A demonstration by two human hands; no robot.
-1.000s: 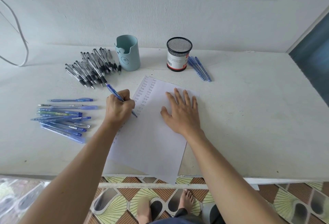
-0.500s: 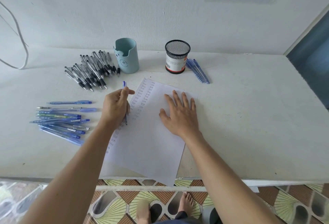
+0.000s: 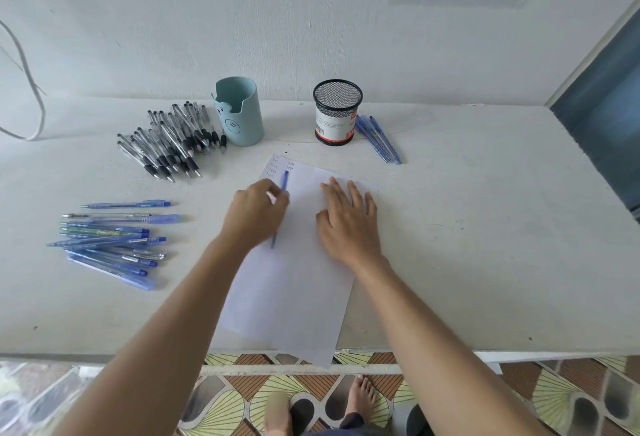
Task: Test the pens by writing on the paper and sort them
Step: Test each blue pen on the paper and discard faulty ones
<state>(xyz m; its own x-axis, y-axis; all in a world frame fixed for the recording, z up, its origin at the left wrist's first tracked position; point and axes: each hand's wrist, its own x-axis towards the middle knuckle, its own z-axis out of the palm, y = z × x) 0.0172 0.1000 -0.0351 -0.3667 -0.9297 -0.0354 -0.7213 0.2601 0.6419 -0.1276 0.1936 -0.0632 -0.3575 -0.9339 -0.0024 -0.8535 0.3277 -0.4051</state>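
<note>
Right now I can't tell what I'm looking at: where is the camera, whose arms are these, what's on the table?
No machine here: a person works with bare hands, and the one camera sits on their head, looking forward and down, so the arms are their own. The left hand grips a blue pen over a sheet of paper with handwriting at its far end. The right hand lies flat on the sheet. On the white table lie a pile of black-grip pens, a spread of blue pens at the left, a pale blue cup, a black mesh cup and a few blue pens beside it.
</note>
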